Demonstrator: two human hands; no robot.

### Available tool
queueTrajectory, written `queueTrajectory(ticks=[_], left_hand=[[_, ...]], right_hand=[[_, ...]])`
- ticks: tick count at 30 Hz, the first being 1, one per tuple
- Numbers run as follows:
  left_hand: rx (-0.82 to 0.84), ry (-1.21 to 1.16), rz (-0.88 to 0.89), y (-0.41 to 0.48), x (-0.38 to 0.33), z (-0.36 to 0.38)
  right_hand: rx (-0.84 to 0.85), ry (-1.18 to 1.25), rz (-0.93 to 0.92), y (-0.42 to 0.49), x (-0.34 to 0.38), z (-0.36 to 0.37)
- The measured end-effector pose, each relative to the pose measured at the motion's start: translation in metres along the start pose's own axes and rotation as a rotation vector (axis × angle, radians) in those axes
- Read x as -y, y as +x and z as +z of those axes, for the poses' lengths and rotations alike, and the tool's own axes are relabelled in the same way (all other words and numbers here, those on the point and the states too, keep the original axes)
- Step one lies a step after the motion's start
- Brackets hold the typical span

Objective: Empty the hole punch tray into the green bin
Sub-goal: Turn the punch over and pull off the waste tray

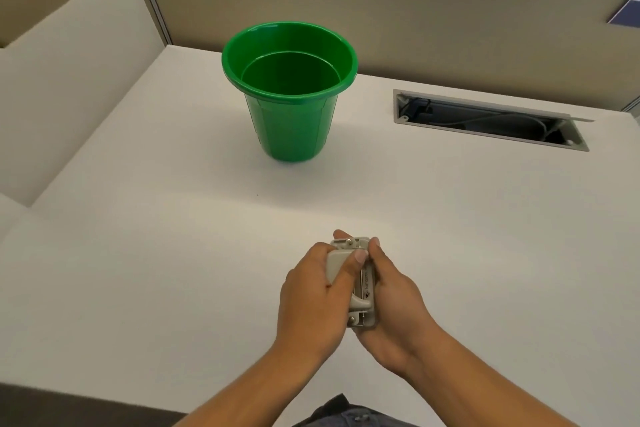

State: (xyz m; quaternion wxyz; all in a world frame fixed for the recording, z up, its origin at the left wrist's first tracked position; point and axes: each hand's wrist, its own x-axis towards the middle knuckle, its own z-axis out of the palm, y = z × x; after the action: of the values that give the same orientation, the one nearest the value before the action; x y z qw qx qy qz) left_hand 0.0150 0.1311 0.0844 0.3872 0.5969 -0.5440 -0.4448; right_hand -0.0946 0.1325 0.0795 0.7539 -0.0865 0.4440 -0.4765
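A beige hole punch (362,291) is held over the near middle of the white desk (173,253), clasped between both hands. My left hand (311,298) wraps its left side, thumb across the top handle. My right hand (391,302) cups its right side and underside, fingertips at the far end. The tray is not visible as a separate part. The green bin (289,90) stands upright at the back of the desk, well beyond the hands, and looks empty inside.
An open cable slot (488,120) with wires is sunk into the desk at the back right. A beige partition (381,21) runs behind the bin. A lower white surface (65,80) lies to the left.
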Motion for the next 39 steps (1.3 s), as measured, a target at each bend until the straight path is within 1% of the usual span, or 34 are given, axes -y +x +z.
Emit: queueTrajectory(ticks=[5, 14, 23, 26, 31, 37, 39], left_hand=[[-0.002, -0.100, -0.031, 0.001, -0.009, -0.004], [0.017, -0.109, -0.082, 0.005, -0.011, -0.008], [0.011, -0.099, -0.050, 0.006, -0.010, -0.010], [-0.025, -0.114, -0.047, 0.006, -0.012, -0.007], [-0.054, -0.169, -0.064, 0.016, -0.016, -0.012], [-0.083, -0.208, -0.052, 0.028, -0.019, -0.021], [-0.076, -0.215, -0.051, 0.027, -0.020, -0.021]], right_hand=[[0.031, 0.011, 0.002, -0.001, 0.005, 0.006], [0.019, -0.001, 0.028, 0.004, 0.006, 0.008], [-0.008, 0.000, 0.073, 0.009, 0.007, 0.009], [0.008, -0.039, 0.056, 0.007, 0.011, 0.010], [0.068, -0.227, -0.015, -0.003, 0.021, 0.009], [0.311, -0.410, -0.062, -0.020, 0.032, 0.008], [0.352, -0.466, -0.071, -0.023, 0.035, 0.009]])
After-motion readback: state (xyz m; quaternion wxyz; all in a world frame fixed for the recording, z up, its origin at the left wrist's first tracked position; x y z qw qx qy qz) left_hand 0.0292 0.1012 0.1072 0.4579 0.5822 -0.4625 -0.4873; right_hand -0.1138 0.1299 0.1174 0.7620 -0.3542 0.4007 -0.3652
